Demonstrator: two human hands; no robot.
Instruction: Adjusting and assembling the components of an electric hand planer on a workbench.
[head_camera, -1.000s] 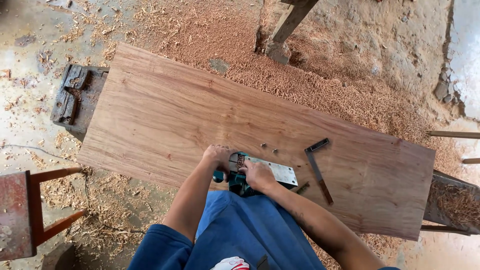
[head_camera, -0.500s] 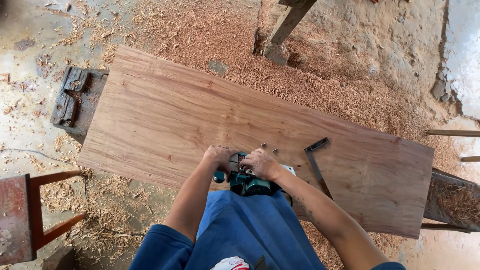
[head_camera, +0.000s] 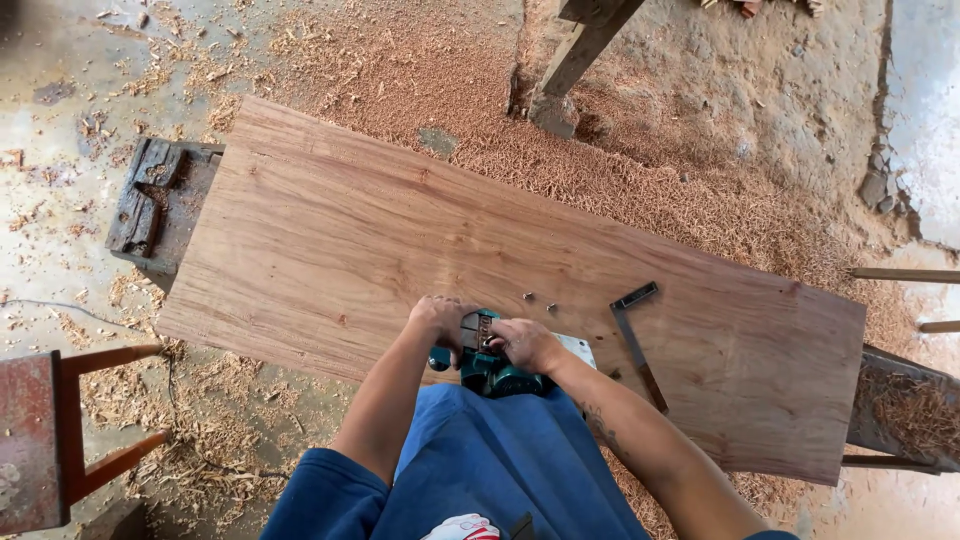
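Both hands on a green power planer (head_camera: 495, 365) lying at the near edge of a wide plank (head_camera: 400, 240).

Change over the last second: the right hand (head_camera: 525, 343) has come off the planer's right end and moved left onto its top, close beside the left hand (head_camera: 438, 318). The pale metal sole plate that showed clearly a second ago is now mostly covered; only a sliver shows right of the right wrist. The planer itself has barely shifted on the plank.

Grip: left hand curled over the planer's left end, fingers closed on it. Right hand's fingers bent down onto the middle of the tool, pinching or pressing some small part there; which part I cannot tell.

Judgement: the hands are working on the tool, not running it along the wood.

Nearby: two small screws or bits (head_camera: 538, 300) just beyond the hands, a metal square (head_camera: 636, 335) to the right. Shavings (head_camera: 620, 170) heaped on the floor past the plank.
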